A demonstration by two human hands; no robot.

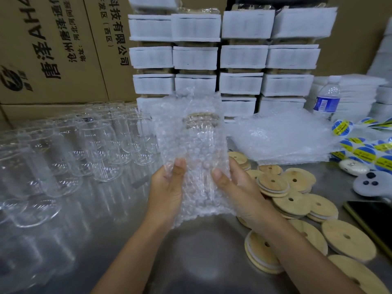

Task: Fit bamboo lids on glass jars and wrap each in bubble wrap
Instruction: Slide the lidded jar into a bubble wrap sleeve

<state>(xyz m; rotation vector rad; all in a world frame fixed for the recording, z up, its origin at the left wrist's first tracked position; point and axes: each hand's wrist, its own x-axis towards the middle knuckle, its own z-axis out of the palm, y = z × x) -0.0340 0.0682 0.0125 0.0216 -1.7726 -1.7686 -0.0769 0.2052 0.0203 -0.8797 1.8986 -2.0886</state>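
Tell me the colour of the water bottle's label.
Blue, with small white print, on the water bottle; head view.

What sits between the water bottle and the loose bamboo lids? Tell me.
In the head view, a stack of bubble wrap sheets lies between the water bottle and the bamboo lids on the table.
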